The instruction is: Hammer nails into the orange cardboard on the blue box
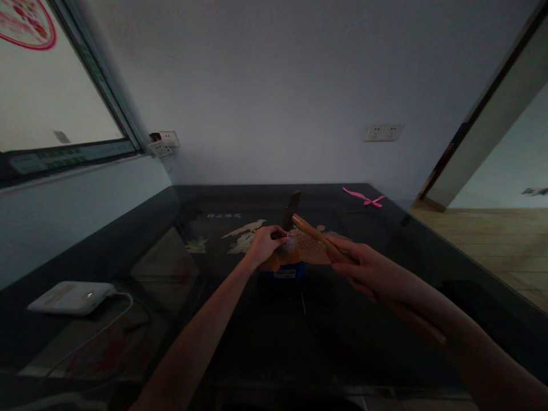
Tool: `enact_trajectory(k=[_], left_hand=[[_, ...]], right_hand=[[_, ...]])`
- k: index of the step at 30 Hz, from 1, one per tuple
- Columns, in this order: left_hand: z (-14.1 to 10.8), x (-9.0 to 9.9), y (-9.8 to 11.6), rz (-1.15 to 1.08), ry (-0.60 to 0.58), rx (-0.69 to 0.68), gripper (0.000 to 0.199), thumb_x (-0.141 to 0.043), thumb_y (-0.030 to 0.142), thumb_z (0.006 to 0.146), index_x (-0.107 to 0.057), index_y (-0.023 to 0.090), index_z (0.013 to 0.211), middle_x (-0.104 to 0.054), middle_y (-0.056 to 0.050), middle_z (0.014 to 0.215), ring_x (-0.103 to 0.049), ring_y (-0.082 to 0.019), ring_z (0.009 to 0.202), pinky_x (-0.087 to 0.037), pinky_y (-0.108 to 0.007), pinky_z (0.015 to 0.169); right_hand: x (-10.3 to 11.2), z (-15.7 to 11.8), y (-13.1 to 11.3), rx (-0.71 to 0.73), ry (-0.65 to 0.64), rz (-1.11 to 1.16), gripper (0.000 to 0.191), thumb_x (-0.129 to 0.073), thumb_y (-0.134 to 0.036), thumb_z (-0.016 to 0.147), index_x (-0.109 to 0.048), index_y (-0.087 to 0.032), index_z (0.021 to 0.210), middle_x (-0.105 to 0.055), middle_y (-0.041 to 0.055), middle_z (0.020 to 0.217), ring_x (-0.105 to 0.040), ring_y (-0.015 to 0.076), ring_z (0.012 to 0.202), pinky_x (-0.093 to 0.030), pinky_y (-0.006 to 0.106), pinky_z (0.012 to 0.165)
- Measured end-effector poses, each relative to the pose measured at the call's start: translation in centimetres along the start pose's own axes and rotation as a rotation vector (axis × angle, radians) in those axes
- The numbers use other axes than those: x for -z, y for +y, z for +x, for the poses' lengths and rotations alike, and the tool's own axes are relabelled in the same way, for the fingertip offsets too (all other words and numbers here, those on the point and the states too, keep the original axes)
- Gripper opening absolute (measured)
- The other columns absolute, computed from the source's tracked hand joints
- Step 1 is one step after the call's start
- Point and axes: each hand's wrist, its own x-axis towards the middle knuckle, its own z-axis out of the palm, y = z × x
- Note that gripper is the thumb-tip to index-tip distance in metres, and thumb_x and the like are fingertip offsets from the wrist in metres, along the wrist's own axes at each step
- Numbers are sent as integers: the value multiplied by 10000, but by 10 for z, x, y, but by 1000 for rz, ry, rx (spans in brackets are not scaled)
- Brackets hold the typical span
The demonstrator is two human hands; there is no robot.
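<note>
A pale wall stands beyond the hammer, and a dark, glossy table spreads beneath it. The right hand is wrapped round the hammer's wooden handle, its fingers closed on the wood, with the end of the handle sticking out past the wrist. The hammer slants away from that hand, its dark metal head at the far end.

Just left of the hammer head is the left hand, thumb and forefinger bent towards each other with their tips close together; whether they pinch something small there cannot be told. Those tips sit beside the lower end of the hammer head, and it is unclear whether they touch it.

Under the hammer head and the left fingertips lies a brown sheet dotted with small marks, reaching rightward below the handle towards the right fingers. Well left of the hammer lies a white power bank with a cord. Beyond the hammer, to the right, lies a pink ribbon. A blue box shows under the sheet's near edge, on the near side of the hammer head.
</note>
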Motion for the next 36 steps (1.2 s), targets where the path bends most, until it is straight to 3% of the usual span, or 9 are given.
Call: enact_trajectory(k=[9,26,32,36], left_hand=[[0,-3,-9,32,0,-92,107,-606,251,755,-640,154,784,-666,-32,784,-615,-153,737,-476,-264,699],[0,-1,-9,131,-5,-44,125,-628,271,734,-651,153,770,-673,-34,757,-613,-166,707,-460,-274,676],[0,0,-7,79,-7,-55,112,-628,260,732,-646,152,756,-672,-32,764,-614,-158,722,-462,-266,686],[-1,2,-5,117,0,-16,140,-631,275,728,-650,156,799,-672,-32,764,-608,-165,698,-460,-275,661]], right_hand=[[1,2,5,53,64,57,646,-502,-175,792,-305,-162,1407,-424,-92,490,-360,35,299,-307,125,264],[-5,5,15,17,13,76,691,-497,-169,800,-238,-178,1440,-411,-103,439,-369,47,288,-321,131,262],[-6,2,13,51,68,95,671,-501,-188,819,-242,-187,1438,-420,-96,466,-354,32,293,-304,117,267],[-7,3,18,21,1,91,685,-502,-210,820,-221,-178,1445,-399,-107,439,-361,40,297,-308,116,272]])
